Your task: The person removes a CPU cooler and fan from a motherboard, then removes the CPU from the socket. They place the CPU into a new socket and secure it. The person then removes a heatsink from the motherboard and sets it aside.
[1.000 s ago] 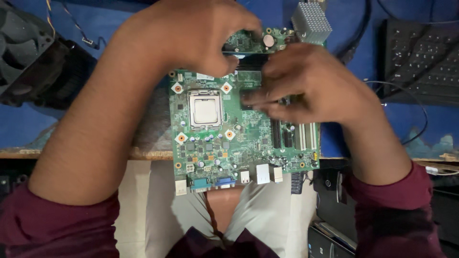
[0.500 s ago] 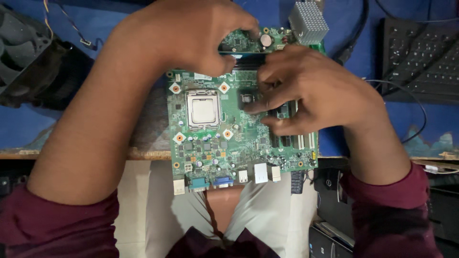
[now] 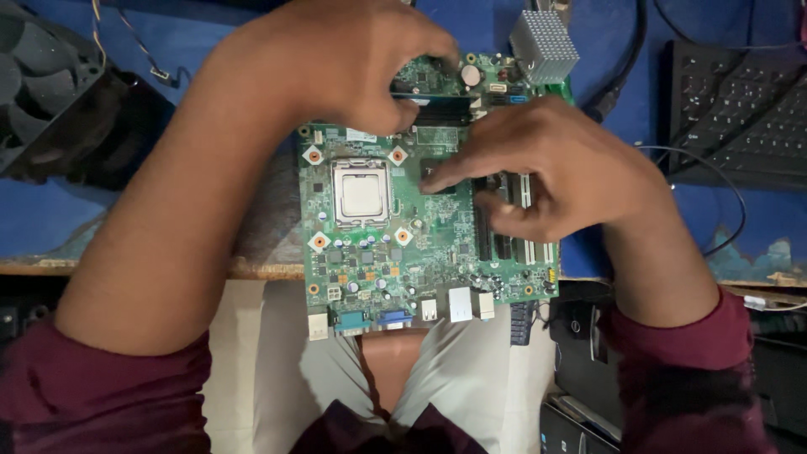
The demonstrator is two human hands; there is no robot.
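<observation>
While a green computer motherboard point(image 3: 395, 244) lies on a blue-covered workbench point(image 3: 50, 219) with its port edge hanging past the wooden front lip toward our lap, we see both of our bare hands working over its far right quarter. Our left hand point(image 3: 336, 59) arches over the top edge, fingers curled together, their tips pressing near a dark slot beside a round coin cell point(image 3: 471, 76); we cannot tell whether they pinch anything. Our right hand point(image 3: 555, 168) lies across the long memory slots point(image 3: 525, 219), index finger stretched out onto a small black chip point(image 3: 437, 172), the other fingers folded loosely beneath it and closed on nothing that we can see. The silver processor socket point(image 3: 361, 195) sits uncovered just left of that fingertip, and a ribbed grey heatsink point(image 3: 545, 46) stands at the far corner. We judge that, because the board overhangs the bench, hard downward pressure could flex or tip it, and a stray fingertip could slide onto the exposed socket or bend small parts. Against the frame from one second ago, our right hand sits lower on the board, and its index finger now points left onto the chip. A black fan point(image 3: 42, 84) and a dark keyboard point(image 3: 740, 118) flank the board.
</observation>
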